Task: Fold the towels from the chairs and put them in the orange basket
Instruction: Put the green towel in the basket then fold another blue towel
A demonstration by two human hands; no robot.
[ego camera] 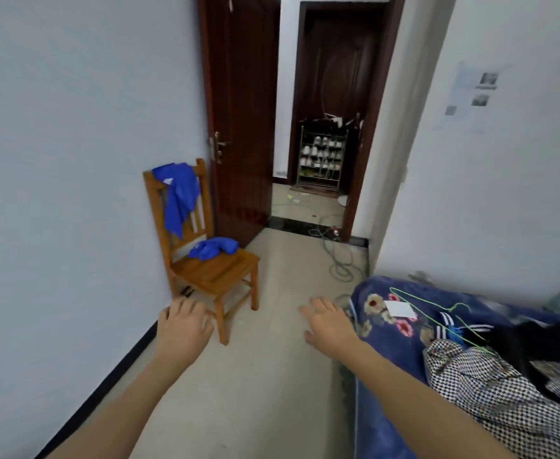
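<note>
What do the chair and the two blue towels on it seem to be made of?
Chair: apparently wood with a glossy orange-brown varnish; grain and sheen show on the seat. Towel on the backrest and towel on the seat: soft blue fabric, matte; they drape and bunch. The fibre is too blurred to tell.

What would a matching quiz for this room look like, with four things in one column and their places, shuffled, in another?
Things:
1. long blue towel
2. bunched blue towel
3. thin green wire hanger
4. metal shoe rack

Places:
A. lying on the blue floral blanket
B. in the hallway beyond the dark wooden door
C. draped over the back of the brown wooden chair
D. on that chair's seat

Pairs: 1-C, 2-D, 3-A, 4-B
</note>
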